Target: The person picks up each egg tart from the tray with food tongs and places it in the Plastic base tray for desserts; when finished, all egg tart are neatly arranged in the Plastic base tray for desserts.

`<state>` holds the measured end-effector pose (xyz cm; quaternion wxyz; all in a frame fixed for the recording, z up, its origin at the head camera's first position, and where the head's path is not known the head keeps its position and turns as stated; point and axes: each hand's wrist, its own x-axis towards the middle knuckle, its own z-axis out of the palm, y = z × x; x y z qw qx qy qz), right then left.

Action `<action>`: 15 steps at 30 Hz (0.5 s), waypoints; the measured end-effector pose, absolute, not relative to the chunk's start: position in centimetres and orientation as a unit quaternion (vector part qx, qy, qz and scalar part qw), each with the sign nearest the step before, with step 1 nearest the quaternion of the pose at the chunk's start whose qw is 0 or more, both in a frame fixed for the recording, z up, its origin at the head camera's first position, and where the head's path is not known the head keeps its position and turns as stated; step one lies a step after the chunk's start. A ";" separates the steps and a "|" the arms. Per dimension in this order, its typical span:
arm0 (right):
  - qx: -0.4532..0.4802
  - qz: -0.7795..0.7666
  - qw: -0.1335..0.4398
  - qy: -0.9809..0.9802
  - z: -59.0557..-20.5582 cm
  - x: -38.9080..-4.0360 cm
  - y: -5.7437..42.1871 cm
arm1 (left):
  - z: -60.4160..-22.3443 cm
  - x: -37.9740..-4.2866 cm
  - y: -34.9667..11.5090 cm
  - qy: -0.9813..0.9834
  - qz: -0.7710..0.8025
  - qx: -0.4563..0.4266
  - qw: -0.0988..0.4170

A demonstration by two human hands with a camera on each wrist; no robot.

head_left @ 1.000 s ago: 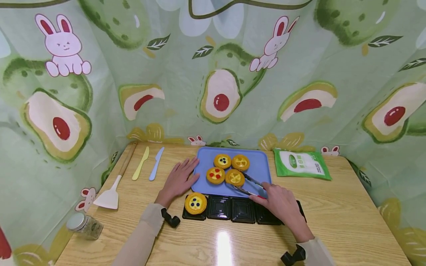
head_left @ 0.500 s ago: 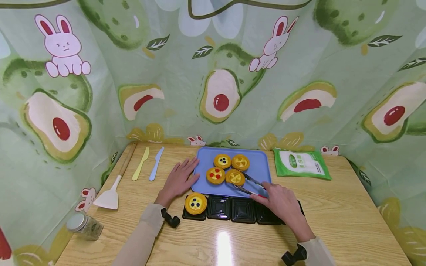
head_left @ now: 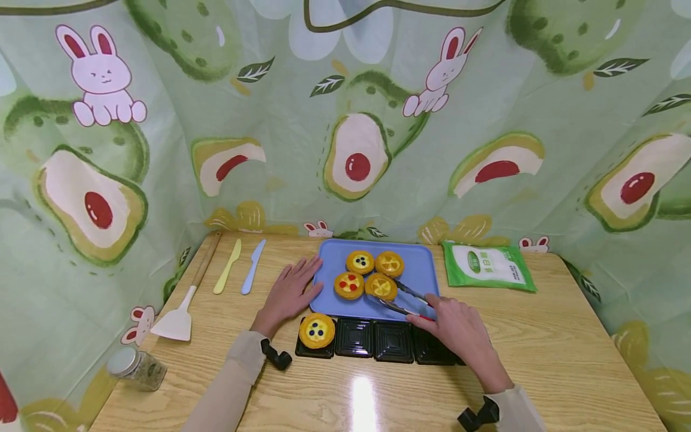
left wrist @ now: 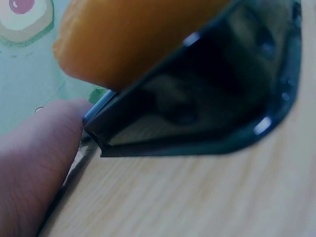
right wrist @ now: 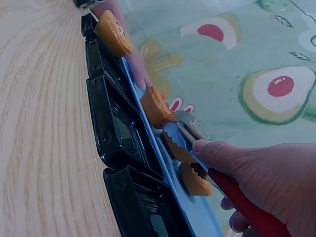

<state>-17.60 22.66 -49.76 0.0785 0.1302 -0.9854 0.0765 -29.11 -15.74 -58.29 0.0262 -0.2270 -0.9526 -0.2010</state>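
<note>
Found near berry tart (head_left: 316,331) set in the leftmost of the black containers (head_left: 394,341), just in front of the blue tray (head_left: 418,264) at its left end: judged as one placed, with four left. Saw at least three bare containers along the front edge of the blue tray, with any others hidden behind the right hand (head_left: 461,329). Counted the four together around the middle of the blue tray: far berry tart (head_left: 360,263) and back fruit tart (head_left: 390,263) towards its back edge, red-topped tart (head_left: 348,285) and front fruit tart (head_left: 381,287) nearer its front edge.

Gripped tongs (head_left: 396,308) in the right hand over the front right of the blue tray, with the thumb along the red handle (right wrist: 244,207). Held the tongs part open, with an arm to each side of the front fruit tart; could not tell a firm pinch from a loose touch. Judged that tart not yet lifted. Rested left hand (head_left: 293,291) on the table (head_left: 302,396) with fingers stretched out, holding nothing, with the thumb reaching the left rim of the blue tray.

Noted front fruit tart as round, with thick golden-brown shell and yellow segments fanned on top; saw dark dots on the near berry tart's yellow filling.
</note>
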 end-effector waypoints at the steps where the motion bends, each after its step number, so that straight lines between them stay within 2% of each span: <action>1: 0.130 0.076 0.078 -0.986 -49.7 -17.6 22.7 | -58.3 -29.1 -15.7 -0.952 -0.203 -0.229 0.028; 15: 0.133 0.084 0.084 -0.984 -48.7 -17.2 22.8 | -58.4 -29.2 -15.7 -0.951 -0.200 -0.232 0.034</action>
